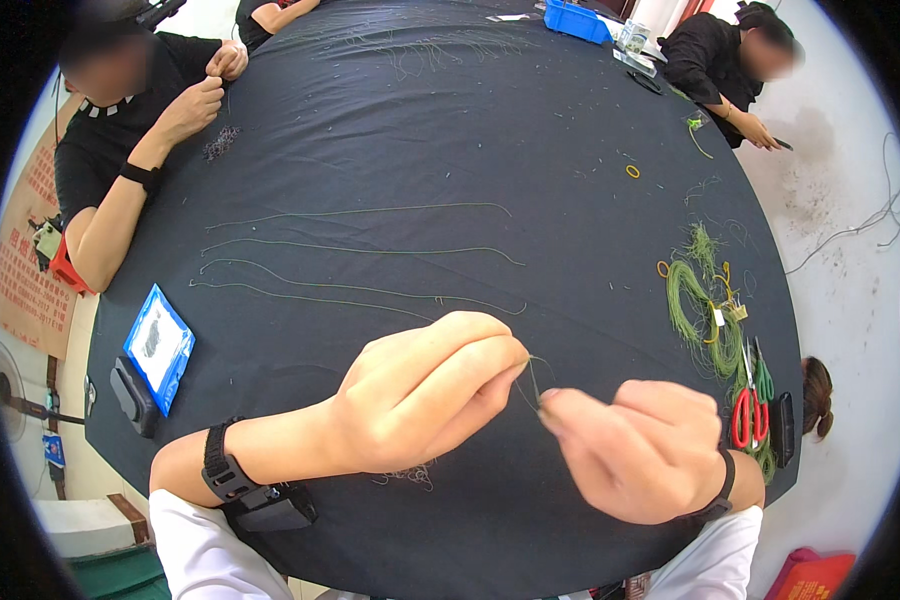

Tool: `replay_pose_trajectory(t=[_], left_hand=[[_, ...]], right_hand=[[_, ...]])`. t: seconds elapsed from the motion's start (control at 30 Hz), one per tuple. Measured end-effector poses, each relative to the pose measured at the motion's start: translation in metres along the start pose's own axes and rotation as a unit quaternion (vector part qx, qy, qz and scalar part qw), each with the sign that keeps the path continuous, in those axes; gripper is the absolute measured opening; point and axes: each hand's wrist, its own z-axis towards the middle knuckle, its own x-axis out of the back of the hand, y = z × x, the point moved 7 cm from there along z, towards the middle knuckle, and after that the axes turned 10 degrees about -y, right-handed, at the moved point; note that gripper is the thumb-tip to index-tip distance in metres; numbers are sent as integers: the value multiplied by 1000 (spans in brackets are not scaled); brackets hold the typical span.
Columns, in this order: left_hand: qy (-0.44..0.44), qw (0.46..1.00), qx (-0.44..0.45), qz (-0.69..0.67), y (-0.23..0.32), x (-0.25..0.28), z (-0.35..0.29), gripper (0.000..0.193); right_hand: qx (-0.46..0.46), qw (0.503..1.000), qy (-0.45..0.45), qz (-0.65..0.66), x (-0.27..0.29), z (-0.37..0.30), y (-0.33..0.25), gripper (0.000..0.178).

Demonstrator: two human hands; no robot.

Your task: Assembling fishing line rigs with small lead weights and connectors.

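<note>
Both hands pinching one thin green wire over the black tabletop [450, 150].
Left hand [425, 390] grip clenched, fingertips grasping the wire [536, 375]; right hand [635, 445] grip pinched on the same strand, just beside the left. Wire is between the two hands, above the tabletop. Four long green strands [360, 250] lie beyond; red-handled scissors [748, 405] and green wire bundle [695, 310] to the right.

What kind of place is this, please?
Probably a small handcraft workshop: several people sit around one black table, green cords lie across it, with red scissors, and both hands pinch a thin cord.
</note>
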Motion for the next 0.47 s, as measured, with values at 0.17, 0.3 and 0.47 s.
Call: replay_pose_trajectory(t=[0.17,0.3,0.47], left_hand=[[-25,999,-9,-31,3,-2,1,22],[-23,998,-17,-55,3,-3,1,21],[-49,996,-1,-70,7,-1,4,18]], right_hand=[[-62,995,57,48,10,5,18,26],[-99,989,62,90,5,5,31,20],[-133,979,58,143,0,5,43,19]])
